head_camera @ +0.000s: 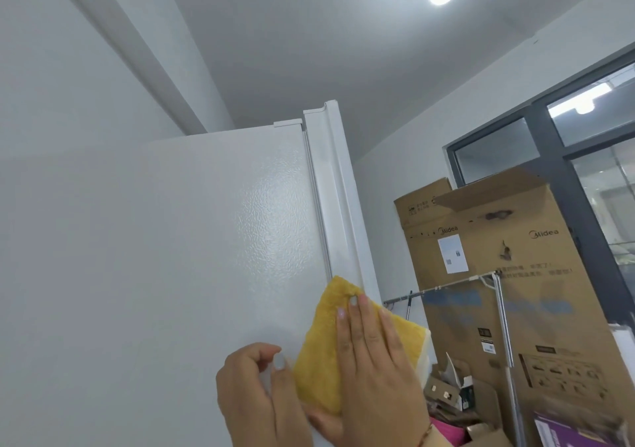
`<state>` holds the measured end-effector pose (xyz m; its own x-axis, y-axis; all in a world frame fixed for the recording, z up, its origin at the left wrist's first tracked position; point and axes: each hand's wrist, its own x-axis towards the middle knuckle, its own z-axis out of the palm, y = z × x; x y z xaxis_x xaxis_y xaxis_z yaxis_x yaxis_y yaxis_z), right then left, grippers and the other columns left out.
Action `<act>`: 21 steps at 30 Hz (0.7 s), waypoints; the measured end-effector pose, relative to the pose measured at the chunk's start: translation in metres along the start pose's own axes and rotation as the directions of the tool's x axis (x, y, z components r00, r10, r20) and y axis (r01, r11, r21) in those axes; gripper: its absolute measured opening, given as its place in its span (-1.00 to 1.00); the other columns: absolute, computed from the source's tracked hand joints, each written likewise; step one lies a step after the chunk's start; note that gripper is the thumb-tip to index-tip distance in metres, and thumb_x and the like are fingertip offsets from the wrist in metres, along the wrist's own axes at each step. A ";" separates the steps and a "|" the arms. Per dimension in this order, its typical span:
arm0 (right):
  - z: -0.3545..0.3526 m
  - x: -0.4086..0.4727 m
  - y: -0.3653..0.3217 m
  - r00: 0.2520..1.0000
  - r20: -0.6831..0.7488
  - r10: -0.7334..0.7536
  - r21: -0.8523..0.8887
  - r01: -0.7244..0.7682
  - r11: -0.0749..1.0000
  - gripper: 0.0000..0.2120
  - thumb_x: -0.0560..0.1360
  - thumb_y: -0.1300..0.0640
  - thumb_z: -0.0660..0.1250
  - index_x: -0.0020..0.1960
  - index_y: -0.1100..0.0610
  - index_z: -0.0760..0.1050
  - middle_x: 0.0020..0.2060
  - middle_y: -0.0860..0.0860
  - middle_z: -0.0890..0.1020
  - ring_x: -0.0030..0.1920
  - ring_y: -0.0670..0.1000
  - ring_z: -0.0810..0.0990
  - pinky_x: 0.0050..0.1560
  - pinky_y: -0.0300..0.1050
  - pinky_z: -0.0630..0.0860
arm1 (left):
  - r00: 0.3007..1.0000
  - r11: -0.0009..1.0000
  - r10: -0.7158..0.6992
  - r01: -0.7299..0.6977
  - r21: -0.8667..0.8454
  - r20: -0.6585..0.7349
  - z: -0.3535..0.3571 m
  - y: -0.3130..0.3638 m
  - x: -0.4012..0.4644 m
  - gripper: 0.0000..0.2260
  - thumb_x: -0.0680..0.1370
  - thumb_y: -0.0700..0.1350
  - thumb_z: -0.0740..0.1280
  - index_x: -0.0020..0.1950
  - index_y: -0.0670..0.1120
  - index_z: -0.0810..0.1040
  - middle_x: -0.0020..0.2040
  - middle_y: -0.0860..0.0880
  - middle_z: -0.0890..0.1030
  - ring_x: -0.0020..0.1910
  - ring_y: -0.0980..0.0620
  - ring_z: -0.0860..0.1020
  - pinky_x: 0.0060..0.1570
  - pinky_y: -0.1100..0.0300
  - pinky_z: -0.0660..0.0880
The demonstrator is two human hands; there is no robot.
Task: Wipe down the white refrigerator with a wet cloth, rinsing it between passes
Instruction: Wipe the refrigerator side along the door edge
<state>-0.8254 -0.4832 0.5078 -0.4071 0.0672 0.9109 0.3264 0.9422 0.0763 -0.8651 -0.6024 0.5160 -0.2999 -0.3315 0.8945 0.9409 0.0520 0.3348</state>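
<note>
While the right hand (371, 353) pressed flat, fingers together, on the yellow cloth (319, 350) at the white refrigerator (206, 240) side's front edge | left hand (254, 388) loosely curled, empty, beside it | best bet — even pressure, overlapping strokes

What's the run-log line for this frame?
phase: wiping | right hand: flat on yellow cloth against refrigerator side near door edge | left hand: resting on panel beside cloth | rinse: not visible
</note>
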 end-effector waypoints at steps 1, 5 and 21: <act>0.001 -0.007 0.001 1.000 0.015 -0.001 0.002 0.001 1.000 0.00 0.43 -0.48 -0.18 0.43 0.37 0.21 0.43 0.32 0.32 0.49 0.24 0.17 0.39 0.19 0.15 | 1.000 1.000 -0.009 0.008 0.010 0.011 -0.001 0.001 -0.003 -0.84 0.37 0.13 0.12 -0.16 0.15 0.44 -0.12 0.14 0.50 -0.08 0.05 0.48 -0.09 -0.02 0.38; 0.009 -0.027 0.004 0.996 0.091 -0.017 -0.026 0.020 0.999 0.02 0.43 -0.49 -0.22 0.40 0.38 0.24 0.38 0.32 0.37 0.46 0.24 0.21 0.37 0.17 0.17 | 0.998 0.998 -0.055 0.054 0.027 0.033 -0.006 0.002 -0.013 -0.85 0.40 0.14 0.12 -0.14 0.17 0.43 -0.11 0.17 0.48 -0.01 0.19 0.47 -0.06 -0.01 0.35; 0.021 -0.093 0.000 0.983 0.160 -0.093 -0.059 0.104 0.993 0.09 0.37 -0.53 0.05 0.48 0.38 0.10 0.48 0.32 0.21 0.52 0.24 0.10 0.48 0.16 0.04 | 0.973 0.988 -0.111 0.085 0.132 0.204 -0.020 0.004 -0.059 -0.89 0.49 0.03 0.09 -0.17 0.22 0.38 -0.17 0.24 0.49 -0.02 0.25 0.44 -0.09 0.08 0.37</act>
<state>-0.8059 -0.4827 0.4139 -0.5669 0.0308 0.8232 0.3324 0.9229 0.1943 -0.8400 -0.6014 0.4588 -0.4282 -0.1357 0.8934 0.8831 0.1472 0.4456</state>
